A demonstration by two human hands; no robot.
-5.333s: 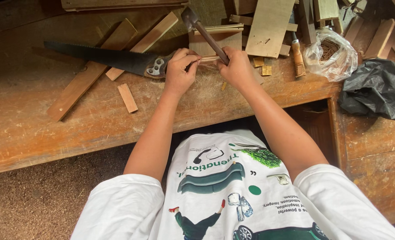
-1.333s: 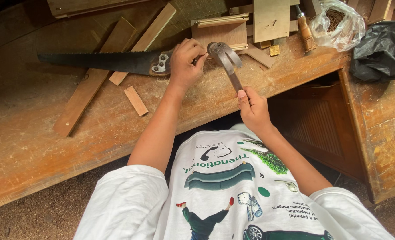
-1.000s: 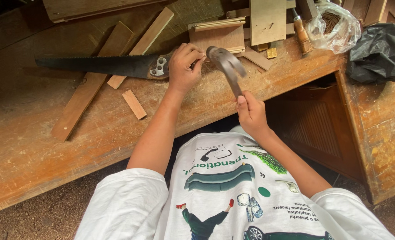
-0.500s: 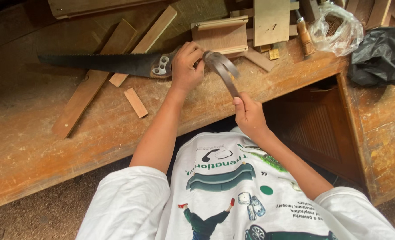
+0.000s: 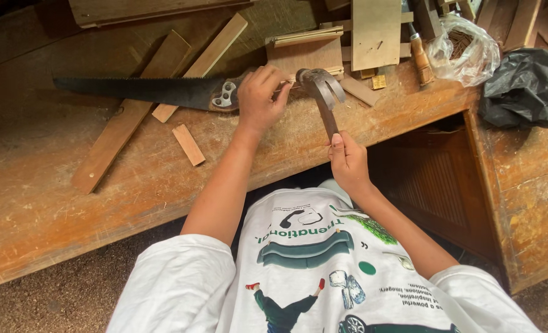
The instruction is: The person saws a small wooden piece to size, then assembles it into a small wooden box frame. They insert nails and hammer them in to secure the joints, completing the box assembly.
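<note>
Right hand (image 5: pixel 348 161) is wrapped round the claw hammer (image 5: pixel 323 95) handle, head just beside the left hand (image 5: pixel 260 98), which pinches a thin wood strip (image 5: pixel 292 79) by the handsaw (image 5: pixel 150 92).

A handsaw (image 5: pixel 157 91) is laid across the workbench (image 5: pixel 70 216) at upper left, over two slats (image 5: pixel 132 111); a hammer (image 5: pixel 321 92) is held right of it — two bags (image 5: pixel 508 74) sit at upper right.

Left hand (image 5: pixel 260 98) stretched forward, arm nearly straight, fingers curled and pinched down. Right hand (image 5: pixel 347 161) nearer the body, elbow bent, fist closed, thumb up
</note>
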